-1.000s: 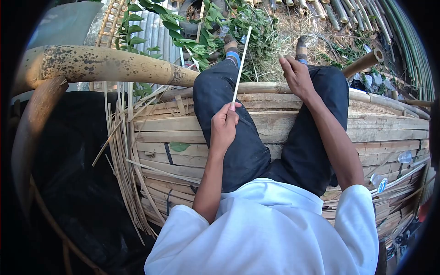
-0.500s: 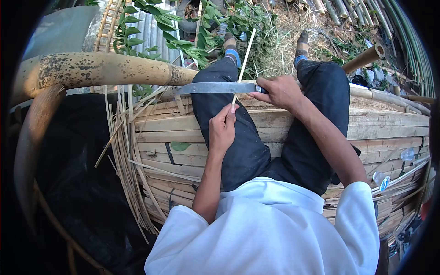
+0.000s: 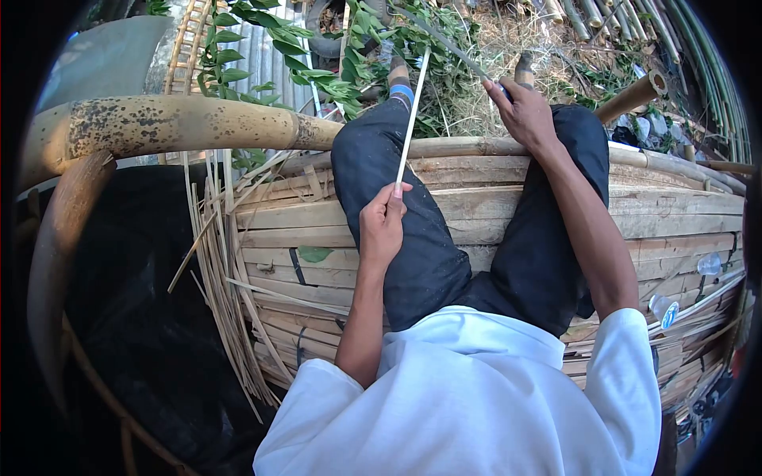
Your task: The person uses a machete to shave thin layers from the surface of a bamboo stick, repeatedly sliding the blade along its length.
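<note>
Between the thumb and fingers of my left hand [image 3: 382,222] is the lower end of a thin bamboo strip [image 3: 413,119], which slants up and away past my left knee. My right hand [image 3: 524,115] is closed round the handle of a long knife [image 3: 451,46], out beyond my right knee. Its blade points forward and left, past the far tip of the strip and apart from it. The handle is mostly hidden by my fingers.
I sit on stacked split bamboo slats [image 3: 317,216]. A bundle of thin strips [image 3: 226,293] lies left of me, below a thick bamboo pole [image 3: 198,124]. Plastic cups [image 3: 663,311] rest at the right. Leafy branches [image 3: 294,55] and bamboo poles [image 3: 607,20] lie ahead.
The knife has moved forward off the strip, turning from lying across it to pointing away. My right hand went forward with it. My left hand still holds the strip, slightly lower.
</note>
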Demonstrator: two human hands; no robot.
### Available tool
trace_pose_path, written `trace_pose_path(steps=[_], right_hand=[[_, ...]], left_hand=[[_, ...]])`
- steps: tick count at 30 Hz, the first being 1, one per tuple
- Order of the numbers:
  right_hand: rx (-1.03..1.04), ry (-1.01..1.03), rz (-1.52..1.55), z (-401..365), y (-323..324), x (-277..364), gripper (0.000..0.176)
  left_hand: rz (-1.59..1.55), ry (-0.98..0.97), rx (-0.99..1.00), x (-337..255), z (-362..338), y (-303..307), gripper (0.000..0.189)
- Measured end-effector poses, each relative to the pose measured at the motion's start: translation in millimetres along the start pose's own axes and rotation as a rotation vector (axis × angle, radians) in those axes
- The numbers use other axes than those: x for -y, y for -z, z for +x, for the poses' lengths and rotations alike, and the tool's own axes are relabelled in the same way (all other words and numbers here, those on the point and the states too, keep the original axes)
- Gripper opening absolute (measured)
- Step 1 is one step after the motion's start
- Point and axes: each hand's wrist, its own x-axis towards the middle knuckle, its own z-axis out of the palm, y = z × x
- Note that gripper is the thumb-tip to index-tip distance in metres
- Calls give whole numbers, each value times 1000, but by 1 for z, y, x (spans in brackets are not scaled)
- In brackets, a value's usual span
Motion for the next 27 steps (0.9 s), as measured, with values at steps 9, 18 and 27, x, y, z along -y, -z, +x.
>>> trace_pose_path(steps=[9, 18, 27], right_hand=[[216, 592, -41, -51, -22, 46, 46], [282, 497, -157, -45, -11, 43, 47], [252, 481, -216, -37, -4, 37, 48]], left_hand=[[-16, 67, 80, -2, 7, -3, 27], [350, -139, -110, -15, -3, -17, 25], [387, -160, -132, -14, -5, -16, 24]])
